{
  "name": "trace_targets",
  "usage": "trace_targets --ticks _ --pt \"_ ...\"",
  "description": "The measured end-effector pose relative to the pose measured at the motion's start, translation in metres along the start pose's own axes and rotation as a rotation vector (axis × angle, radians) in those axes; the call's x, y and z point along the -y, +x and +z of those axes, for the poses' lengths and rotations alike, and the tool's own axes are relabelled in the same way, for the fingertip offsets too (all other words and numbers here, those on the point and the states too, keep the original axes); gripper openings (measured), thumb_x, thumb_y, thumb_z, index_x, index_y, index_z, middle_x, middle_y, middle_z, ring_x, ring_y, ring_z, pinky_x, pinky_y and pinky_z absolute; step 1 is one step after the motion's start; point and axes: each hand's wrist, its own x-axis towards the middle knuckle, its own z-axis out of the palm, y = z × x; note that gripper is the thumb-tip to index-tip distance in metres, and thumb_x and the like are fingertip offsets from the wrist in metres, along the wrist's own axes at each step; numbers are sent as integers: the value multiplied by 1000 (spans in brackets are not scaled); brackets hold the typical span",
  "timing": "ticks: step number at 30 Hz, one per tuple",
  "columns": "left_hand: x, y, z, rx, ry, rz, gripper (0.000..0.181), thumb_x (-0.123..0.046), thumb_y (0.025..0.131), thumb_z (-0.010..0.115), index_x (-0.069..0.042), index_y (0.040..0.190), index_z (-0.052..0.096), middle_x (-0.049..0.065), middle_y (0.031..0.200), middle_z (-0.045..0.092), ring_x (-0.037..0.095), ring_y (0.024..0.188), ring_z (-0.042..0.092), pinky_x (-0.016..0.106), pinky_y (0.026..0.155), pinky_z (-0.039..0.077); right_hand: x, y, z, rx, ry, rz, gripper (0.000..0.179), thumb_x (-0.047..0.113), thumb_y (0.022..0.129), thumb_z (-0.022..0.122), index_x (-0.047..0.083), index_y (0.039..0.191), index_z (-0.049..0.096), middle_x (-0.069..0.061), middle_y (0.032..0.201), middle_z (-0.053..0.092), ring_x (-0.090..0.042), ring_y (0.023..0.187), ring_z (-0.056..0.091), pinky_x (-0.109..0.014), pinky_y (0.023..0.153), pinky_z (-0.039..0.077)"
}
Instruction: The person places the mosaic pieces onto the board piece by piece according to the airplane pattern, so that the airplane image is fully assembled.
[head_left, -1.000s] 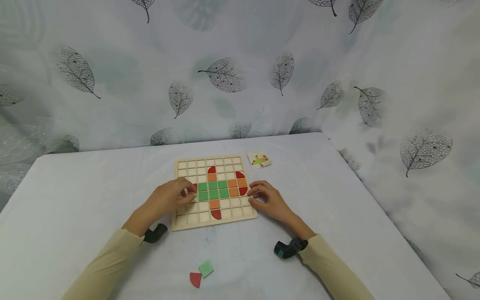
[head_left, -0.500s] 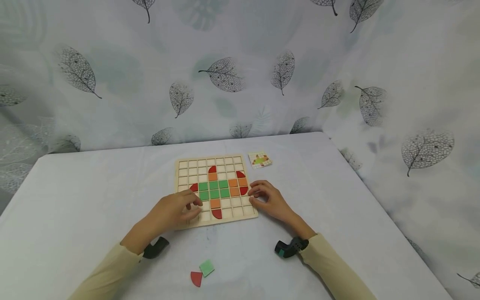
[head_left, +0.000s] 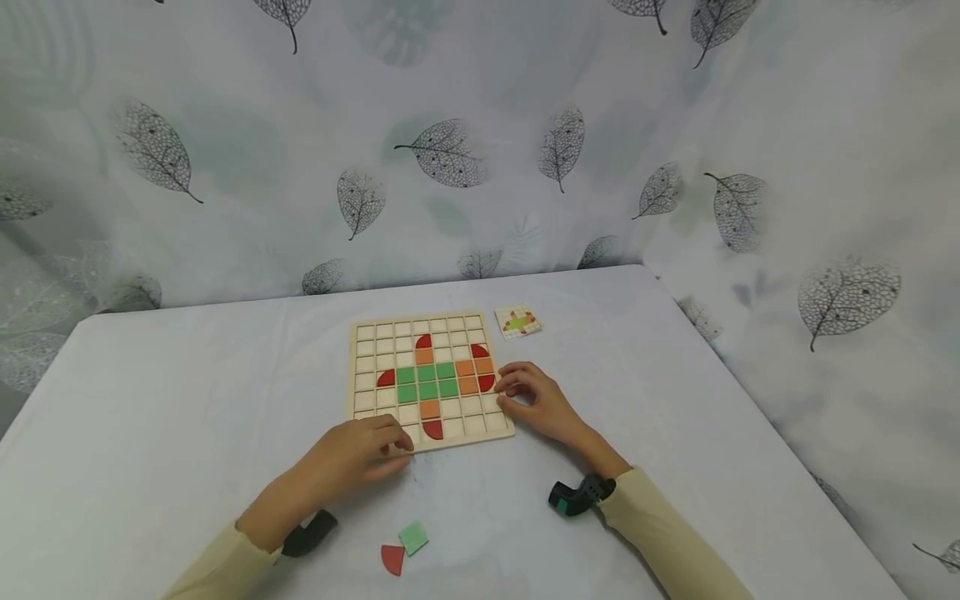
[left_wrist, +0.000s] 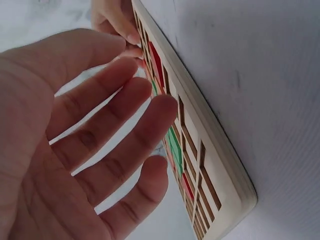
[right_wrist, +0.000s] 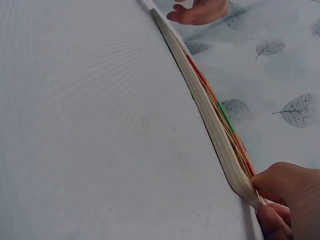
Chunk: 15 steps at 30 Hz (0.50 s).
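Observation:
A wooden grid board (head_left: 465, 442) lies on the table with green squares (head_left: 427, 390), orange squares (head_left: 430, 409) and several red quarter-circle pieces (head_left: 432, 429) set in its cells. My right hand (head_left: 536, 404) grips the board's right edge; in the right wrist view the thumb (right_wrist: 280, 182) lies over the rim and fingers are beside it. My left hand (head_left: 360, 454) hovers at the near left corner, overlapping it in the head view. Its fingers (left_wrist: 155, 120) are loosely bent with nothing between them. Nearer me lie a loose green square (head_left: 413, 537) and a loose red quarter-circle (head_left: 392, 559).
A small pattern card (head_left: 517, 321) lies beyond the board's far right corner. The white-covered table (head_left: 187, 375) meets a leaf-printed cloth (head_left: 450, 217) at its back edge and along the right. Each wrist wears a black device (head_left: 581, 495).
My left hand has drawn back from the red piece at the left of the pattern toward the board's near edge, uncovering that piece. My right hand stays at the right edge.

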Motion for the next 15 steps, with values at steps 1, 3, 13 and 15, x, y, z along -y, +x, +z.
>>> trace_targets --ticks 1,3,13,15 --pt "-1 -1 1 11 -14 10 7 -15 84 75 -14 89 70 -8 88 64 3 73 58 21 65 50 0 0 0 1 2 -2 15 -6 88 66 -10 102 65 -29 125 53 -37 103 60 -44 90 50" --pt "-4 -2 2 38 -41 30 7 -18 85 74 -15 90 70 -9 89 64 1 74 57 21 67 49 -1 0 0 3 5 -5 16 -6 88 66 -11 102 65 -29 125 53 -38 103 60 -46 90 50" --pt "-18 -7 7 187 -148 88 25 -43 82 76 -21 93 70 -16 93 61 -2 77 52 16 70 44 1 0 0 -6 -2 -4 15 -7 87 66 -11 102 65 -29 124 53 -38 103 60 -47 90 49" --pt "-20 -8 9 187 -136 123 27 -45 79 77 -23 93 70 -17 92 60 -2 77 52 14 70 43 2 -1 0 -8 -3 -1 15 -7 87 66 -11 102 65 -29 124 53 -38 104 60 -47 90 49"
